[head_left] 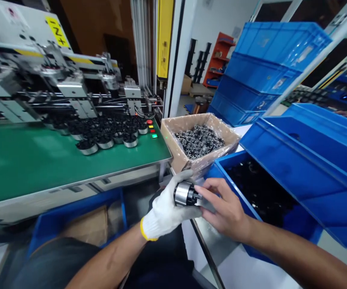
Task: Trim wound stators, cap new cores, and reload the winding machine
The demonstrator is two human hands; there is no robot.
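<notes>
In my left hand [169,206], which wears a white glove with a yellow cuff, sits a motor stator [183,194], a short silver metal cylinder with a black slotted plastic end. The gloved fingers wrap round its metal body, and the black end points right. My bare right hand [224,206] pinches that black end between thumb and fingertips. Whether a separate small piece lies under those fingertips is hidden. Both hands are just in front of a cardboard box [177,154] lined with clear plastic, which holds many metal rings [199,140].
On the left, a green bench [35,160] carries rows of black-and-silver stators [101,136] before a machine [77,90]. A blue bin [236,180] of black parts stands right, with another blue bin [311,160] tilted over it. Stacked blue crates [269,68] rise behind.
</notes>
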